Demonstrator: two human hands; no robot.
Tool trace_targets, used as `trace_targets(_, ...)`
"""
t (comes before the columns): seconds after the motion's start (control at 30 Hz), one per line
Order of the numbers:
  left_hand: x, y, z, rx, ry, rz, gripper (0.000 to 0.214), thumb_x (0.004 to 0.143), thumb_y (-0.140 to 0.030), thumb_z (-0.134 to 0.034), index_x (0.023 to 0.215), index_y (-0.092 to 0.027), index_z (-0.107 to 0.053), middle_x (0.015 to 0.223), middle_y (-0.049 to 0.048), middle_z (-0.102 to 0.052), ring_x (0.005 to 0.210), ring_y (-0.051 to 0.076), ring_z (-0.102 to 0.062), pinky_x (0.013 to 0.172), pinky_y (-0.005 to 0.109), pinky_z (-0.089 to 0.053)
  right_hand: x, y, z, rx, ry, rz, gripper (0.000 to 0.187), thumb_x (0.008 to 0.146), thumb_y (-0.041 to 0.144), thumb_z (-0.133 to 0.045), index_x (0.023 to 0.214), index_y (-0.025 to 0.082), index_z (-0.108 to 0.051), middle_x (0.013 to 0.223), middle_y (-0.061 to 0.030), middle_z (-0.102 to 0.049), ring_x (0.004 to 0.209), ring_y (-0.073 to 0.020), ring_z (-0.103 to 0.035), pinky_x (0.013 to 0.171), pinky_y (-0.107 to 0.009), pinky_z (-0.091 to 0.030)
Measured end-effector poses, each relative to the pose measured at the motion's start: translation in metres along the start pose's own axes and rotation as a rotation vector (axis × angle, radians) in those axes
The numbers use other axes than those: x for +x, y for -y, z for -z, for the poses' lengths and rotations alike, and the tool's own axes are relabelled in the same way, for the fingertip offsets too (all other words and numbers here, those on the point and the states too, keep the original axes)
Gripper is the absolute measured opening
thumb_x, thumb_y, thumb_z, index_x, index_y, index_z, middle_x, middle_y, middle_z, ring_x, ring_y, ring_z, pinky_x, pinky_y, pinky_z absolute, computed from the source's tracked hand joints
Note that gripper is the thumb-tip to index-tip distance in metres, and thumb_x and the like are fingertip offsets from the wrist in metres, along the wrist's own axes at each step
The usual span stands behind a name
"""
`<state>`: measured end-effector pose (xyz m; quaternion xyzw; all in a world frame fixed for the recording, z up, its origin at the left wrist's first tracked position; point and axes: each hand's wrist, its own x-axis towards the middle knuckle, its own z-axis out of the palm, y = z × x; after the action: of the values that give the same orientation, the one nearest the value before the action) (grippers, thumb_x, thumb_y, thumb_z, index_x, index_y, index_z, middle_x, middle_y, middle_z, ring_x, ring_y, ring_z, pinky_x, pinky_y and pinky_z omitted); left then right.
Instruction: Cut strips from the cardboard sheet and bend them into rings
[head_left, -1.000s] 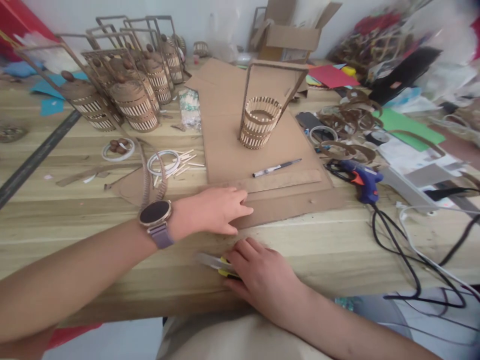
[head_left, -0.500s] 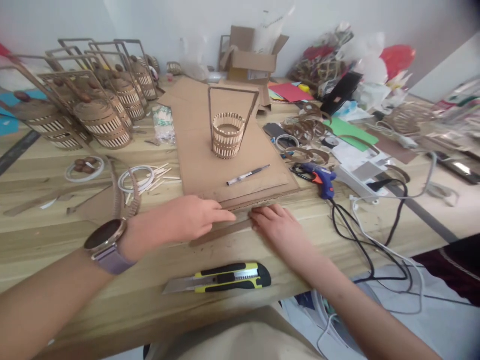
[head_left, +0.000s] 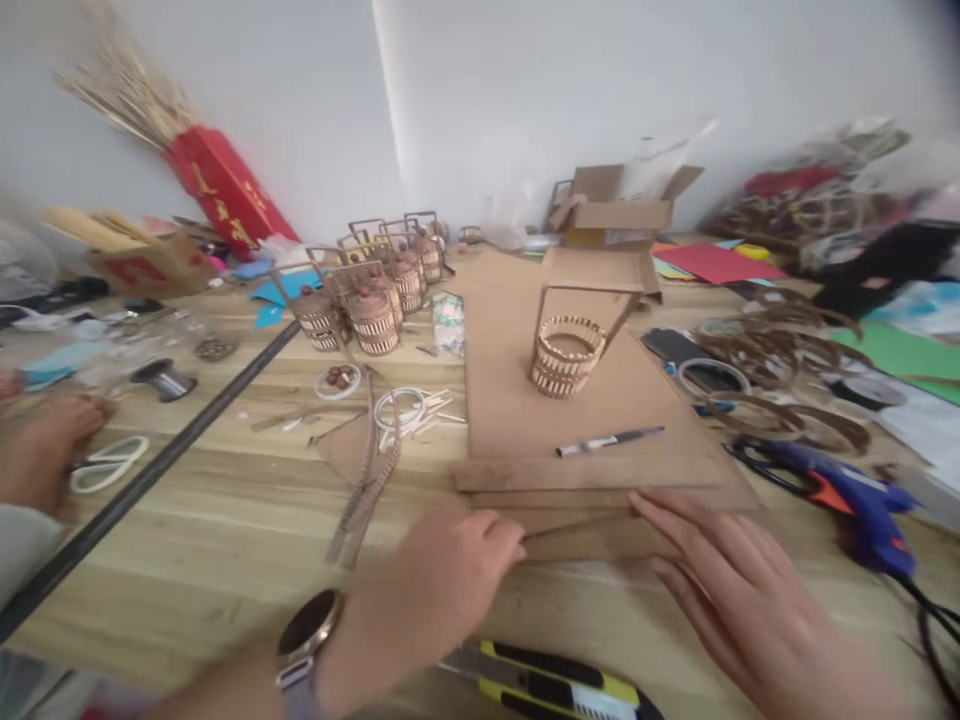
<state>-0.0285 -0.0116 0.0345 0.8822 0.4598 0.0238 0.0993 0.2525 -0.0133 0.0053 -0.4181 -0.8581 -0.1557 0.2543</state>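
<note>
My left hand point(head_left: 450, 580), with a watch on its wrist, pinches the near end of a thin cardboard strip point(head_left: 581, 526) at the front edge of a stack of brown cardboard sheets point(head_left: 517, 420). My right hand point(head_left: 739, 595) lies flat with fingers stretched out on the lowest sheet, fingertips at the strip's other end. A yellow and black utility knife point(head_left: 555, 685) lies on the wooden table point(head_left: 225, 530) between my arms, touched by neither hand. A stick basket with a cardboard handle point(head_left: 566, 355) and a pen point(head_left: 609, 440) rest on the cardboard.
Several finished lidded baskets point(head_left: 367, 300) stand at the back left. A blue glue gun point(head_left: 851, 497) with cords lies to the right, curled cardboard strips point(head_left: 780, 390) behind it. At the far left another person's hand point(head_left: 37, 450) rests by white scissors point(head_left: 109, 463).
My right hand let go of the utility knife and moved up to the cardboard's front edge. My left hand closed on the thin strip. The view has lifted and swung left.
</note>
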Motion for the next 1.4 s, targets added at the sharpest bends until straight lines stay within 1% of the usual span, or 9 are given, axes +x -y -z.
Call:
trace_targets(0.2,-0.031,0.088,-0.010,0.058,-0.280,0.434,0.036,0.102,-0.020,-0.033,0.115,-0.016,-0.066,0.108,0.0123,-0.076,0.091,0.024,-0.074,0.077,0.035,-0.059,-0.019,-0.031,-0.038,-0.022,0.063,0.098,0.043,0.095,0.053,-0.048,0.130,0.030,-0.060,0.124,-0.0064,-0.070,0.107,-0.0275,-0.065,0.085,-0.041,-0.050)
trace_targets(0.33,-0.024,0.133,-0.006,0.130,-0.416,0.414,0.041,0.100,-0.019,-0.032,0.126,-0.013,-0.062,0.122,0.0150,-0.071,0.108,0.025,-0.070,0.089,0.038,-0.057,-0.028,-0.045,-0.055,-0.045,0.074,0.214,0.041,0.092,0.050,-0.055,0.125,0.029,-0.065,0.122,-0.0081,-0.072,0.105,-0.0289,-0.067,0.079,-0.042,-0.053)
trace_targets(0.47,0.012,0.155,0.013,0.258,-0.440,0.471,0.039,0.099,-0.018,-0.034,0.124,-0.008,-0.063,0.112,0.0194,-0.072,0.101,0.029,-0.069,0.087,0.041,-0.056,-0.026,-0.045,-0.057,-0.108,0.085,0.306,0.043,0.091,0.018,-0.046,0.130,0.028,-0.063,0.115,-0.0056,-0.075,0.100,-0.0255,-0.069,0.080,-0.041,-0.054)
trace_targets(0.53,0.030,0.153,0.021,0.287,-0.472,0.471,0.043,0.101,-0.021,-0.035,0.130,0.001,-0.057,0.115,0.0264,-0.067,0.107,0.035,-0.064,0.094,0.051,-0.051,-0.024,-0.042,-0.056,-0.121,0.102,0.323,0.054,0.086,0.006,-0.042,0.132,0.027,-0.061,0.112,-0.0044,-0.076,0.099,-0.0235,-0.069,0.082,-0.039,-0.054)
trace_targets(0.63,0.045,0.132,0.022,0.294,-0.502,0.287,0.040,0.101,-0.027,-0.044,0.132,-0.006,-0.057,0.127,0.0215,-0.062,0.117,0.034,-0.057,0.103,0.052,-0.046,-0.021,-0.034,-0.052,-0.113,0.163,0.274,0.053,0.087,0.002,-0.040,0.132,0.022,-0.059,0.111,-0.0060,-0.075,0.099,-0.0218,-0.069,0.080,-0.035,-0.056)
trace_targets(0.87,0.024,0.070,-0.013,0.058,-0.261,-0.066,0.029,0.100,-0.033,-0.053,0.120,-0.018,-0.069,0.124,0.0108,-0.067,0.116,0.028,-0.059,0.100,0.047,-0.051,-0.004,0.004,-0.048,0.012,0.268,0.181,0.042,0.093,0.005,-0.043,0.131,0.012,-0.059,0.115,-0.0121,-0.073,0.106,-0.0233,-0.065,0.090,-0.040,-0.057)
trace_targets(1.07,0.022,0.075,-0.029,0.140,-0.184,-0.067,0.032,0.096,-0.025,-0.059,0.126,-0.014,-0.066,0.132,0.0149,-0.063,0.122,0.032,-0.056,0.104,0.051,-0.048,0.010,0.023,-0.047,0.224,0.390,0.074,0.039,0.094,0.028,-0.060,0.131,0.014,-0.062,0.121,-0.0155,-0.070,0.111,-0.0263,-0.063,0.094,-0.044,-0.056)
trace_targets(1.23,0.031,0.086,-0.032,0.110,-0.120,-0.033,0.034,0.092,-0.017,-0.059,0.125,-0.016,-0.065,0.118,0.0134,-0.065,0.109,0.029,-0.061,0.096,0.045,-0.051,0.010,-0.014,-0.037,0.233,0.392,-0.097,0.032,0.098,0.031,-0.053,0.126,0.022,-0.066,0.127,-0.0130,-0.068,0.117,-0.0269,-0.061,0.096,-0.047,-0.052)
trace_targets(1.4,0.033,0.086,-0.033,0.070,-0.096,-0.070,0.035,0.092,-0.020,-0.051,0.123,-0.013,-0.065,0.109,0.0130,-0.062,0.101,0.029,-0.061,0.091,0.045,-0.053,-0.006,-0.072,-0.038,0.095,0.415,-0.289,0.041,0.096,0.032,-0.054,0.132,0.015,-0.061,0.134,-0.0171,-0.062,0.123,-0.0328,-0.056,0.103,-0.055,-0.047)
